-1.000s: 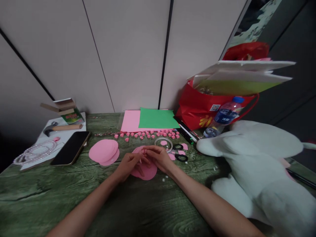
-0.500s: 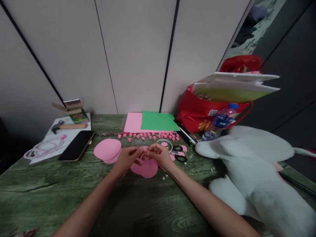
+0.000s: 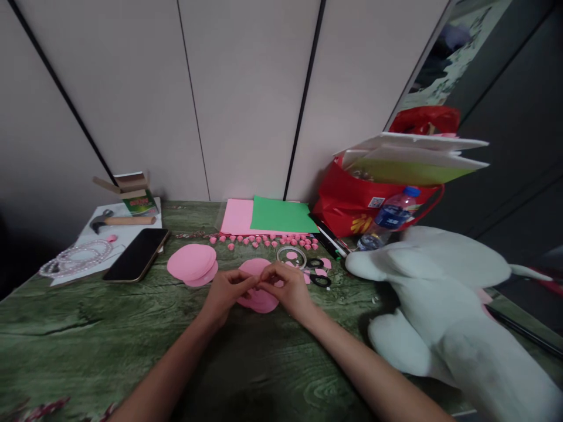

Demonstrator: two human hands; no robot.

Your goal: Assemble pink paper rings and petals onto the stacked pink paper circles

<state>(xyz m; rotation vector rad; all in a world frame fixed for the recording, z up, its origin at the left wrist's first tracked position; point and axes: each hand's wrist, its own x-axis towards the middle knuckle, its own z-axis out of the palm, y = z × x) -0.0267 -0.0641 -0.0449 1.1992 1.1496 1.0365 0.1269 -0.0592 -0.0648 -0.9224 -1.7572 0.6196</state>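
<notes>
My left hand [image 3: 229,292] and my right hand [image 3: 288,287] meet fingertip to fingertip, both closed in a pinch. Between them is a small piece of pink paper, mostly covered by the fingers. Directly below lie pink paper circles [image 3: 264,303], partly hidden by the hands. A stack of pink paper circles [image 3: 191,262] sits left of my left hand. Just beyond my right hand are a roll of tape [image 3: 304,258] and black-handled scissors [image 3: 320,281], with pink paper scraps around them. Several small pink rolled paper pieces [image 3: 252,239] form a row behind.
Green paper [image 3: 284,215] and pink paper [image 3: 236,217] lie at the back. On the left are a phone [image 3: 137,255], a hammer [image 3: 127,221], a bead string [image 3: 79,259] and an opened box [image 3: 139,201]. A red bag [image 3: 334,202], a bottle [image 3: 390,214] and a white plush toy [image 3: 453,293] stand right.
My hands have drawn closer, and the fingertips now touch over the pink piece, which showed more before. The view has shifted slightly.
</notes>
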